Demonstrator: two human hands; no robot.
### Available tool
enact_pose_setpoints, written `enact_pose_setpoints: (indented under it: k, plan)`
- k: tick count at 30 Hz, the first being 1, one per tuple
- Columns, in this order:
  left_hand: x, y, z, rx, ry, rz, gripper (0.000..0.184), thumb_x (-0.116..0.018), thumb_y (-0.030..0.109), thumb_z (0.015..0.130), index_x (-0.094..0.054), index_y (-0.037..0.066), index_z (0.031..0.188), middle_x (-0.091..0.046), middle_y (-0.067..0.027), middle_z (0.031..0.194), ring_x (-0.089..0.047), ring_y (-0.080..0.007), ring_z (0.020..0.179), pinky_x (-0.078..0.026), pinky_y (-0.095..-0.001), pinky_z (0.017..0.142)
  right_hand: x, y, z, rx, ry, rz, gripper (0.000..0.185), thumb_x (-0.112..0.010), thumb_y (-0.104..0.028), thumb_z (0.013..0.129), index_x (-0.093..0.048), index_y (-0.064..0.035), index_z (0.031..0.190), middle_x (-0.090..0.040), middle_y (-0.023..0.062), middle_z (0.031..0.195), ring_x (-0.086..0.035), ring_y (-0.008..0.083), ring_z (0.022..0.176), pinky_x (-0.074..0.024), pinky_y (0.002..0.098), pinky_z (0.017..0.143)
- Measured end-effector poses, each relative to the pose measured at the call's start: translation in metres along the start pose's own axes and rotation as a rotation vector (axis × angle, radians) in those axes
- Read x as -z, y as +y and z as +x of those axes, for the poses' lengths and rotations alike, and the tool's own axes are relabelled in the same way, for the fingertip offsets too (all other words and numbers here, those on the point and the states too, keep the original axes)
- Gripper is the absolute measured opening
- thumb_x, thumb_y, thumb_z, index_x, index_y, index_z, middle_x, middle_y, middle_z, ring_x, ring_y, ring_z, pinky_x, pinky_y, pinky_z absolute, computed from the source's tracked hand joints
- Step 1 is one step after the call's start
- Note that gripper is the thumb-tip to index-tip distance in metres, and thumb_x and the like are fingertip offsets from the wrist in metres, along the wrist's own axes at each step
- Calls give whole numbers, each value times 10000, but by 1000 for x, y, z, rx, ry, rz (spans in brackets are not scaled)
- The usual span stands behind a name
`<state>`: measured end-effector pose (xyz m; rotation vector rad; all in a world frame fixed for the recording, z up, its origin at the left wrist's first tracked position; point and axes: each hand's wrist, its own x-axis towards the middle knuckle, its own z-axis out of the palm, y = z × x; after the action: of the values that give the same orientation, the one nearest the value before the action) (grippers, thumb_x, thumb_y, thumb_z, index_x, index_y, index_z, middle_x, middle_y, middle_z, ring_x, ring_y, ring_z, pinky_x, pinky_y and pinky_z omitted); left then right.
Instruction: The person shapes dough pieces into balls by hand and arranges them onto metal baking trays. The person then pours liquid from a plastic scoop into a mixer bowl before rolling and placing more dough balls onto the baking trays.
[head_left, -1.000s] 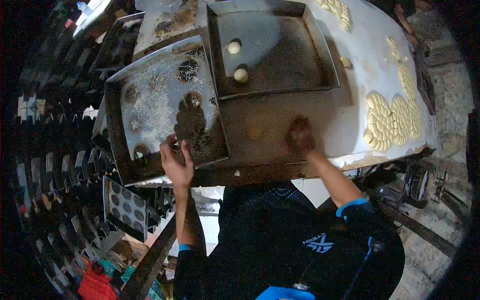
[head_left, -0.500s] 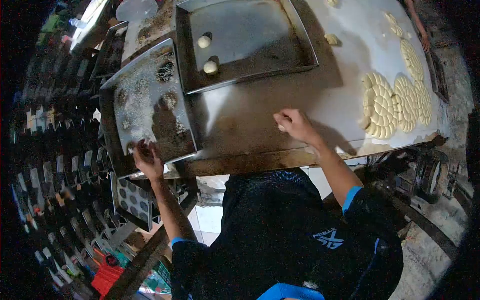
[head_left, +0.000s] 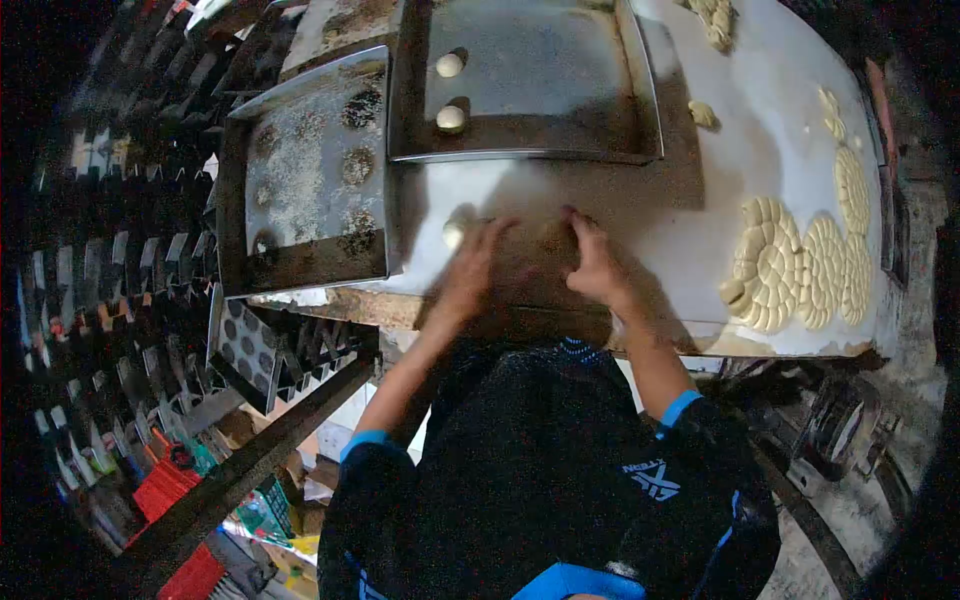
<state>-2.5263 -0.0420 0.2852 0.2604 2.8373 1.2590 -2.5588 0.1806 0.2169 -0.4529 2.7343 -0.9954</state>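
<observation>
Left hand (head_left: 472,275): fingers extended, slightly spread, nothing visibly clamped; palm side is hidden. Pale dough ball (head_left: 454,235) sits on the worktable (head_left: 755,110) at the fingers' 10 o'clock, right beside them. Can't tell if they touch.

Right hand (head_left: 602,277): at left hand's 3 o'clock, well apart from it. Thumb and fingers apart, nothing seen between them. Both hands are low over the near side of the table.

Deep tray (head_left: 540,60): 12 o'clock from the gap between the hands. Holds two dough balls (head_left: 451,119) near its 9 o'clock wall, one above the other, apart.

Speckled tray (head_left: 310,190): left hand's 10 o'clock, set at a slight angle, pale grains and dark round patches on its base.

Segmented dough rounds (head_left: 770,265): right hand's 3 o'clock, bunched on the table. Small dough piece (head_left: 703,114): right hand's 1 o'clock, alone.

Pan with dark round spots (head_left: 243,350): left hand's 8 o'clock, tilted, below table level.
</observation>
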Motion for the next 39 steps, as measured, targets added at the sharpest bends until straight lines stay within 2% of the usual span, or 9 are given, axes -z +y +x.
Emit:
enact_pose_setpoints:
  k: [2, 8, 10, 14, 19, 23, 30, 34, 39]
  plan:
    - [-108, -73, 12, -254, 53, 330, 641, -610, 189, 808, -358, 62, 1384, -422, -182, 1354, -381, -393, 1261, -341, -478, 1034, 36, -24, -1, 8, 41, 66, 759, -679, -52, 680, -368, -27, 1372, -452, 198, 1304, -420, 378, 1230, -358, 428, 1034]
    - [-89, -48, 38, -301, -153, 361, 512, -605, 220, 867, -443, 58, 1325, -485, -188, 1317, -427, -325, 1268, -328, -444, 1076, 70, -52, -2, -75, 188, 391, 681, -627, -45, 673, -456, -19, 1331, -550, 165, 1178, -523, 327, 1149, -424, 416, 968]
    - [-27, -19, 29, 81, -224, -542, 488, -641, 186, 871, -461, 34, 1299, -526, -177, 1268, -529, -255, 1158, -437, -392, 984, 60, -94, 0, -4, 181, 416, 656, -620, -46, 675, -473, -19, 1314, -561, 163, 1179, -539, 321, 1135, -436, 414, 959]
    - [57, -29, 5, 180, -29, -1088, 394, -625, 143, 894, -495, 14, 1242, -552, -113, 1192, -541, -187, 1088, -465, -333, 921, 18, -174, 37, 308, 168, 321, 553, -604, -62, 704, -533, -17, 1250, -567, 178, 1226, -545, 315, 1155, -429, 380, 985]
    - [148, -95, -46, 119, 501, -646, 453, -657, 202, 869, -469, 13, 1235, -532, -127, 1162, -522, -215, 1075, -429, -345, 915, -43, -259, 90, 380, 77, 500, 417, -679, -103, 775, -582, -27, 1173, -620, 167, 1129, -576, 321, 1105, -450, 372, 948]
    - [223, -140, -91, 234, 876, -807, 341, -601, 68, 867, -472, 14, 1178, -511, -65, 1031, -505, -147, 934, -430, -288, 848, -83, -300, 151, 433, -115, 451, 404, -698, -63, 763, -589, -23, 1151, -639, 167, 1038, -602, 321, 1005, -466, 350, 900]
    - [263, -202, -121, 312, 981, -349, 314, -654, 51, 819, -518, 8, 1100, -531, -72, 890, -516, -148, 770, -438, -278, 713, -172, -298, 244, 792, -148, -114, 393, -633, 33, 767, -565, -6, 1152, -541, 183, 1152, -559, 346, 1025, -470, 405, 857]
    - [264, -197, -113, 344, 896, 179, 332, -693, 143, 793, -551, 9, 1062, -555, -154, 897, -580, -315, 790, -473, -362, 693, -160, -297, 254, 715, -255, -25, 387, -613, 32, 793, -561, -12, 1174, -552, 168, 1174, -577, 335, 1027, -473, 417, 885]
    - [257, -196, -108, 326, 851, 262, 281, -692, 188, 799, -591, -7, 974, -594, -149, 863, -605, -299, 782, -486, -371, 689, -50, -276, 232, -194, -368, 1421, 440, -617, -81, 830, -507, 3, 1247, -589, 139, 1157, -607, 265, 1038, -492, 418, 934]
